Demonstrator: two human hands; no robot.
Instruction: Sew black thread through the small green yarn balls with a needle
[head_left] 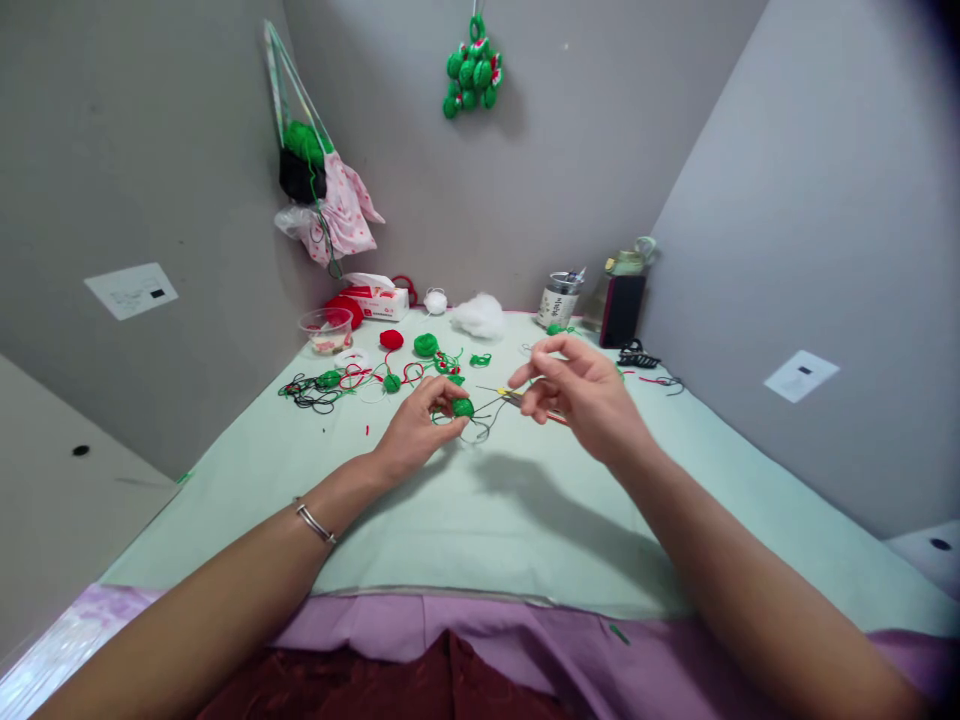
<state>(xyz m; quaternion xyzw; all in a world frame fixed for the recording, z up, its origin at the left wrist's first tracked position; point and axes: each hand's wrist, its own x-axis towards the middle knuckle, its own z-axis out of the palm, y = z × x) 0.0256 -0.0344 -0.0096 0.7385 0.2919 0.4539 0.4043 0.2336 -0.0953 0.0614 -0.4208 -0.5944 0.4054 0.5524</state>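
Note:
My left hand (pixel 424 425) pinches a small green crocheted ball (pixel 463 408) between thumb and fingers, just above the table. Dark thread (pixel 480 432) trails from the ball in loose loops on its right side. To the right my right hand (pixel 574 390) is raised, its thumb and fingers drawn together. Whatever sits in that pinch is too fine to make out. Beneath the right fingers lies a tool with a yellow part and a reddish handle (pixel 556 418), perhaps small scissors, partly covered by the hand.
Tangled black yarn (pixel 309 393), a red yarn ball (pixel 391 340), a green ball (pixel 426 345) and white stuffing (pixel 480 316) lie beyond my hands. Further back are a tissue box (pixel 379 302), a plastic tub (pixel 328 328), a pen jar (pixel 559 298) and a dark upright phone (pixel 623 311). Walls enclose the table.

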